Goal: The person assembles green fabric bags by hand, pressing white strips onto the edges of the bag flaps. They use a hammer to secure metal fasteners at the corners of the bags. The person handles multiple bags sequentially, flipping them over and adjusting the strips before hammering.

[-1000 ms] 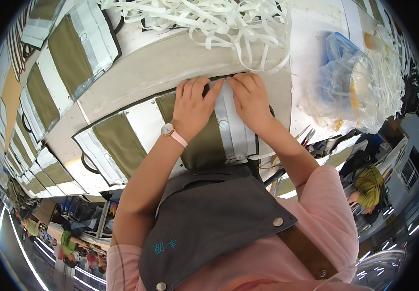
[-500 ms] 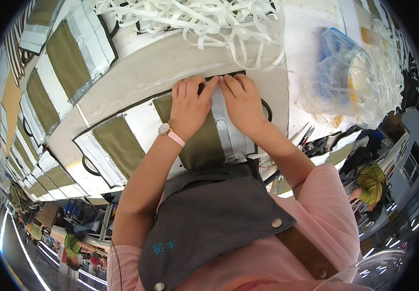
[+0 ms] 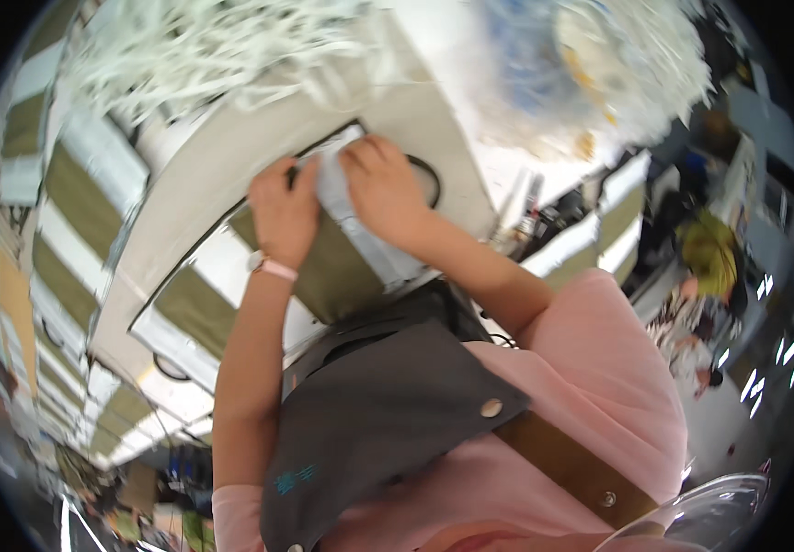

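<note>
An olive-and-white striped panel (image 3: 342, 267) with dark edging lies slantwise on the table in front of me. Each end carries a black loop, and a pale grey strip (image 3: 380, 248) runs across the panel near its right end. At the far edge, my left hand (image 3: 285, 210) is closed, thumb and fingers pinching the panel beside the grey strip. Just right of it, my right hand (image 3: 384, 195) has its fingers bent onto the far edge near the corner, also closed on the panel. Motion blur softens the fingertips.
Tangled white straps (image 3: 231, 55) heap up at the far side. A clear plastic bag (image 3: 590, 64) with blue and yellowish contents lies far right. Tools (image 3: 533, 198) sit at the right table edge. More striped panels (image 3: 84, 198) lie along the left; other people are at the edges.
My view has turned, so the panel and hands appear farther left and tilted more steeply. The left hand sits slightly farther from the right hand's fingertips; both stay at the panel's far edge.
</note>
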Tool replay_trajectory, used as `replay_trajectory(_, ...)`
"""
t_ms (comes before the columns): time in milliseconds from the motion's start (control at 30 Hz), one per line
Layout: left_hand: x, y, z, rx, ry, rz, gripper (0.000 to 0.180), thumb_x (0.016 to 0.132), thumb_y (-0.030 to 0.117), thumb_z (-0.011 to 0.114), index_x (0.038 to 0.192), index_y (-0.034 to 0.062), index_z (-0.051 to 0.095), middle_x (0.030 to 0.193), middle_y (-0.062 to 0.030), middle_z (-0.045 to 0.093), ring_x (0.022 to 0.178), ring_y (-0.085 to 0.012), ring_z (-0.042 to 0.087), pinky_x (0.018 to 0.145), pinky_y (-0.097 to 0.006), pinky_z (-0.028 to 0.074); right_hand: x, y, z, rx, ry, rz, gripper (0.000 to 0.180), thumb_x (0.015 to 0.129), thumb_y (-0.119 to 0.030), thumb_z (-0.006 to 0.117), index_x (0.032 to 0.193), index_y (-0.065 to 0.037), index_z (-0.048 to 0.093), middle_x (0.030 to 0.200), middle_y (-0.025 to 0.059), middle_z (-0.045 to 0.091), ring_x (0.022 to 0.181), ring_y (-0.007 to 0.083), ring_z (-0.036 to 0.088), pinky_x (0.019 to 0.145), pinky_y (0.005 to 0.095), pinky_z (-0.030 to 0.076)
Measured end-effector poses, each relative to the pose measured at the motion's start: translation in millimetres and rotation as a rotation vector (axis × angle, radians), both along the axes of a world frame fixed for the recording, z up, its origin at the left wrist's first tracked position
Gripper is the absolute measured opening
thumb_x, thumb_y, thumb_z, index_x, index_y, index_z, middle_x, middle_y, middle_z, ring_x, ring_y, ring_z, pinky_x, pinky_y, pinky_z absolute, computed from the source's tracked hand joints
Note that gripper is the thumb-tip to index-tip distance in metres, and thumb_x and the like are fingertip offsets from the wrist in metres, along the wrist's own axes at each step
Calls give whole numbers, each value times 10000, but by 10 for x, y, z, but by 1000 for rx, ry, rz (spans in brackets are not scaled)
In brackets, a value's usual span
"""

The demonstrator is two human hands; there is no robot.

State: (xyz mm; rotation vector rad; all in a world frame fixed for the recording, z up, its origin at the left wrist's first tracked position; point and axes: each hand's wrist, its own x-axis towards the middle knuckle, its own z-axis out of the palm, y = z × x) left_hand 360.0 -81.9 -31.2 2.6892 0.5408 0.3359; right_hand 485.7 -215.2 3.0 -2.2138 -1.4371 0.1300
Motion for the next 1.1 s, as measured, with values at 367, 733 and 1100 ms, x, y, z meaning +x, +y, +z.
replay_trajectory(367,15,34,16,59,39,-90,523,858,64,644,1367,170,592,1239,-152,505,1154,-336,490,1031,-485,370,-235,-2342,135,-8,126,-893,304,855,-24,596,1156,10,564,1093,241,571,1012,421,546,901,467,453)
replay_trajectory(733,-1375,-285,442,-43,-66,-49,460,901,56,615,1356,82,560,1330,-217,484,1262,-398,443,1085,-514,349,-95,-2254,-58,-752,-272,-965,127,867,-121,539,938,-23,577,899,166,698,958,328,638,831,414,444)
replay_trajectory(1100,-3256,91,333,-75,-72,375,439,933,47,557,1371,30,529,1319,-227,507,1235,-393,458,1049,-487,357,-125,-2544,61,-207,108,-1310,430,781,-96,612,1185,6,506,984,255,674,977,443,623,871,515,477)
